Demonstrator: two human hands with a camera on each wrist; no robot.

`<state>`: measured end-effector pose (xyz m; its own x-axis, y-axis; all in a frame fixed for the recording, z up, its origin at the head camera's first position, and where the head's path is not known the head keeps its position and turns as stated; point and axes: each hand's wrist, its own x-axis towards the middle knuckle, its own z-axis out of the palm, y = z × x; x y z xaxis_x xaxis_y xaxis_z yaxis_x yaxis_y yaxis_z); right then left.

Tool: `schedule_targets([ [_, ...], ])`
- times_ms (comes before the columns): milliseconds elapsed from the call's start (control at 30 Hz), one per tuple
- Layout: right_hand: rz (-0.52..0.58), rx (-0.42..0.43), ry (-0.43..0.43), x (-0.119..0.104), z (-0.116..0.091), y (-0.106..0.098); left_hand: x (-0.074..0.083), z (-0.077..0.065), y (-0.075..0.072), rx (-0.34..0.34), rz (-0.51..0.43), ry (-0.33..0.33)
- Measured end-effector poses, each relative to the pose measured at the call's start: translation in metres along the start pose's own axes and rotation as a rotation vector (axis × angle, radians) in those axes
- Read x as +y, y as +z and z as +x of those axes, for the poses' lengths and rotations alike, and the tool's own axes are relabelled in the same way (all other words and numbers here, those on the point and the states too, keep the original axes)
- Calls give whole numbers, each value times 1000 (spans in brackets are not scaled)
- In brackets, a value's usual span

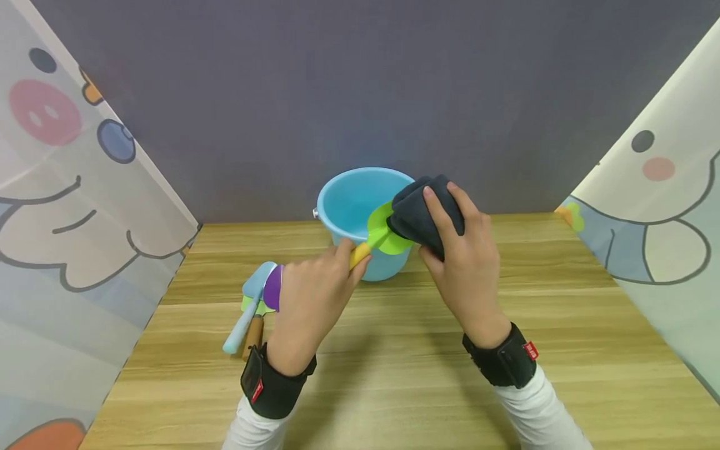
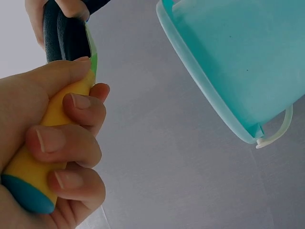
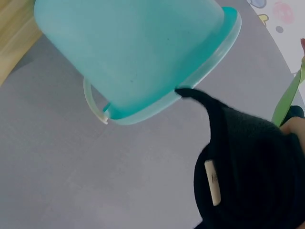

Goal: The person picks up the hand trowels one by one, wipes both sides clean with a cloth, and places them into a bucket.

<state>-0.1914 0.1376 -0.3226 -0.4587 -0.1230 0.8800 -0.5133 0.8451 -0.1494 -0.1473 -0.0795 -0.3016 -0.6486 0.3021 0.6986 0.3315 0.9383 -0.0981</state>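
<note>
My left hand (image 1: pixel 312 300) grips the yellow handle of a toy shovel (image 1: pixel 394 244) with a bright green head. In the left wrist view its fingers wrap the handle (image 2: pixel 57 107), which ends in a blue cap. A folded dark cloth (image 1: pixel 419 215) is held in my right hand (image 1: pixel 471 269), pressed against the green head and covering part of it. The right wrist view shows a small pale tag (image 3: pixel 213 182) on the cloth. Both hands are raised in front of a light blue bucket (image 1: pixel 349 206), the shovel head overlapping its rim in the head view.
At left on the wooden table (image 1: pixel 422 375) lies a small pile of toy tools, including one with a light blue handle (image 1: pixel 240 328) and one with a brown handle (image 1: pixel 254 334). A purple piece (image 1: pixel 272 287) shows beside my left hand. A grey panel (image 1: pixel 365 94) stands behind the bucket.
</note>
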Motion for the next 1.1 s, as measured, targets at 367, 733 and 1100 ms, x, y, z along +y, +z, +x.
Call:
schedule_targets([
  [367,33,26,48,4,3,-8,0,0,-1,-13,-24,-8],
  [733,88,96,46,5,4,-10,2,-1,0,-20,-8,-5],
  [1100,110,71,157,6,3,-11,4,0,2,-20,-27,11],
])
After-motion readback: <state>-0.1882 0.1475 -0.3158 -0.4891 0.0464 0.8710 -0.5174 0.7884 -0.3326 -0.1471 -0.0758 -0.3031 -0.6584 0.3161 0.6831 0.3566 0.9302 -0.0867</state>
